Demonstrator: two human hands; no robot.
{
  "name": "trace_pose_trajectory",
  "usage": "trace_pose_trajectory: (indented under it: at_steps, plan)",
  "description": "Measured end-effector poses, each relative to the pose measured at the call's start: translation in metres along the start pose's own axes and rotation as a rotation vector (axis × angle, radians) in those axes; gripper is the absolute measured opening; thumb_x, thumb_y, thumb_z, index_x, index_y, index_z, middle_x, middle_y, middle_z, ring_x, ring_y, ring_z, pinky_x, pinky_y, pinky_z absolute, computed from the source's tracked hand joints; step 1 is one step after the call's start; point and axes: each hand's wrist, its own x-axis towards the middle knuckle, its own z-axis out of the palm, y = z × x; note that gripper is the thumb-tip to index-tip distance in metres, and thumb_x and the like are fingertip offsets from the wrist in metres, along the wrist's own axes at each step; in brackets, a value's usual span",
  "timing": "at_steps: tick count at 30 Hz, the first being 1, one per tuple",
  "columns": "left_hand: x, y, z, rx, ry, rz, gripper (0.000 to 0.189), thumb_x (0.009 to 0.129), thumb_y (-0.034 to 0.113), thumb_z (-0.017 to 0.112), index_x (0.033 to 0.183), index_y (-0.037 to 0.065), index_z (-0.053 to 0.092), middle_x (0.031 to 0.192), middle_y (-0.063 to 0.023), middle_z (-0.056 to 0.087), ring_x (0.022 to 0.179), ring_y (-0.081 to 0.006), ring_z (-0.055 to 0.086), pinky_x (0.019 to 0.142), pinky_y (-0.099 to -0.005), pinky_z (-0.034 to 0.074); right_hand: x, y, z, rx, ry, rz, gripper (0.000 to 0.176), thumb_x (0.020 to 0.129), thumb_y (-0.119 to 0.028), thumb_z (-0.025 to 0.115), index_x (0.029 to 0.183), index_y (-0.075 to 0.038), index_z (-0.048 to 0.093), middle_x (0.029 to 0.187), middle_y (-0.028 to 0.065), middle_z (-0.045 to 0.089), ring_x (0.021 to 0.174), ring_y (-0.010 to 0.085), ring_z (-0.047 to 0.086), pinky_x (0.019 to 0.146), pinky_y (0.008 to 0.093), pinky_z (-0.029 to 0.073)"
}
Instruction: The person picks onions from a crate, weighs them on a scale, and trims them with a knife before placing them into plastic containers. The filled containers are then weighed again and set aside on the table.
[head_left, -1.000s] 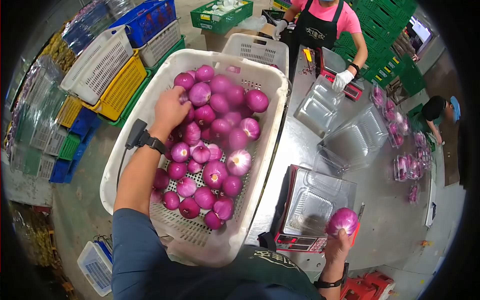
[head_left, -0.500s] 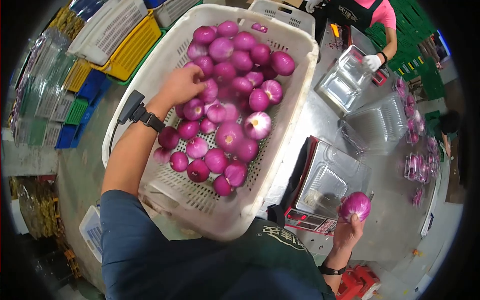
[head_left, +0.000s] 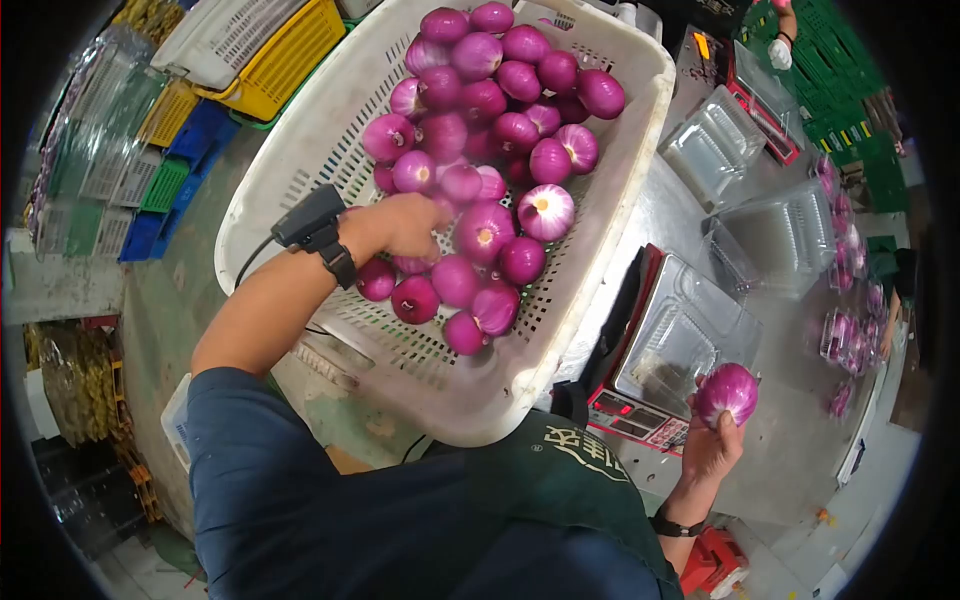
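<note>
My left hand [head_left: 408, 226] is down among the red onions [head_left: 485, 232] in the white crate [head_left: 480, 410], over its near left part. Its fingers are bent downward and pressed together, and whatever lies beneath them is hidden. Loose onions touch it on several sides. To the right of the crate, my right hand [head_left: 712, 448] has its fingers and thumb wrapped round one large red onion [head_left: 727, 392]. That onion is above the steel table, beside a clear plastic tray [head_left: 680, 325] resting on a red weighing scale [head_left: 640, 420].
More clear plastic trays [head_left: 775, 240] lie on the steel table [head_left: 790, 400]. Packed onions [head_left: 838, 337] line its right side. Across the table, a co-worker's gloved hand [head_left: 780, 54] shows near green crates [head_left: 850, 60]. Stacked yellow crates [head_left: 290, 55] stand at left.
My left hand has moved from the upper left of the onion pile toward the near side, and onions there have shifted. My right hand still holds its onion. The co-worker's hand has drawn back.
</note>
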Motion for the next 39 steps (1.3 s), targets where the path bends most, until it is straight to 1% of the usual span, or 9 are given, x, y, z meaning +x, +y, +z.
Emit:
trace_pose_trajectory:
  at_steps: [5,9,13,20,22,30,35,37,39]
  plan:
    - [-0.001,0.003,-0.001,0.1,-0.084,0.028,0.046,0.077,0.028,0.083,0.112,0.002,0.069,0.099,-0.0196,0.074,0.096,-0.0376,0.072,0.087,-0.0451,0.056,-0.005,-0.006,-0.003,-0.01,-0.046,-0.024,0.089,0.083,-0.025,0.083,0.156,-0.004,0.037,0.139,0.0173,0.058,0.123,0.0379,0.063,0.097,0.0451,0.058]
    - [-0.008,-0.057,-0.05,-0.324,0.478,-0.192,0.042,0.082,0.031,0.079,0.113,0.002,0.071,0.102,-0.0224,0.074,0.095,-0.0395,0.072,0.086,-0.0446,0.056,-0.006,-0.005,-0.018,-0.008,-0.027,-0.051,0.083,0.086,-0.026,0.079,0.155,-0.002,0.039,0.139,0.0182,0.058,0.126,0.0379,0.061,0.099,0.0454,0.055]
    - [-0.033,-0.088,-0.059,-0.168,0.568,-0.395,0.041,0.083,0.03,0.077,0.112,0.002,0.071,0.103,-0.0228,0.074,0.095,-0.0391,0.072,0.086,-0.0453,0.056,-0.001,0.0,-0.024,0.01,-0.022,-0.039,0.08,0.087,-0.025,0.079,0.154,-0.002,0.04,0.14,0.0184,0.058,0.126,0.0381,0.061,0.1,0.0455,0.055]
    - [-0.024,-0.102,0.013,0.25,0.074,-0.421,0.053,0.076,0.034,0.085,0.116,0.002,0.069,0.111,-0.0202,0.074,0.106,-0.0358,0.072,0.09,-0.0452,0.058,0.002,-0.002,-0.003,-0.023,-0.064,-0.006,0.085,0.085,-0.025,0.081,0.155,-0.002,0.039,0.139,0.0175,0.058,0.125,0.0378,0.062,0.099,0.0449,0.055]
    - [-0.018,-0.086,0.016,0.305,-0.156,-0.515,0.062,0.074,0.034,0.087,0.124,0.004,0.066,0.122,-0.0203,0.069,0.112,-0.037,0.07,0.093,-0.0468,0.058,0.001,-0.004,0.005,-0.045,0.0,-0.033,0.101,0.077,-0.026,0.087,0.158,-0.003,0.033,0.136,0.0174,0.057,0.118,0.0383,0.065,0.093,0.0431,0.059]
    - [-0.01,-0.073,0.025,0.383,-0.087,-0.548,0.082,0.06,0.036,0.091,0.131,0.005,0.062,0.127,-0.0211,0.06,0.106,-0.0413,0.071,0.088,-0.0489,0.061,-0.005,-0.006,-0.01,0.012,0.087,-0.069,0.101,0.076,-0.026,0.088,0.158,-0.003,0.033,0.137,0.0179,0.057,0.12,0.0391,0.064,0.093,0.0445,0.059]
    - [-0.04,-0.073,-0.033,-0.383,-0.007,-0.416,0.085,0.051,0.015,0.092,0.13,0.006,0.061,0.115,-0.0127,0.067,0.104,-0.0266,0.069,0.09,-0.0393,0.058,-0.006,-0.001,-0.037,0.064,0.064,-0.099,0.087,0.085,-0.027,0.082,0.156,-0.004,0.039,0.139,0.0165,0.058,0.126,0.0379,0.061,0.1,0.0455,0.054]
    - [-0.058,-0.057,-0.043,-1.041,0.208,-0.205,0.088,0.054,0.002,0.089,0.135,0.008,0.055,0.128,-0.011,0.061,0.114,-0.0217,0.064,0.099,-0.0365,0.055,-0.003,0.001,-0.042,0.131,0.093,-0.077,0.083,0.084,-0.023,0.081,0.153,-0.003,0.041,0.14,0.0172,0.057,0.128,0.0387,0.059,0.103,0.0477,0.052]
    - [-0.074,-0.021,-0.05,-1.134,0.314,-0.073,0.091,0.056,0.002,0.089,0.139,0.009,0.053,0.131,-0.0105,0.059,0.118,-0.0226,0.063,0.101,-0.037,0.055,0.0,-0.002,-0.039,0.17,0.066,-0.069,0.088,0.08,-0.017,0.082,0.155,-0.004,0.039,0.139,0.017,0.058,0.127,0.0386,0.061,0.103,0.0488,0.053]
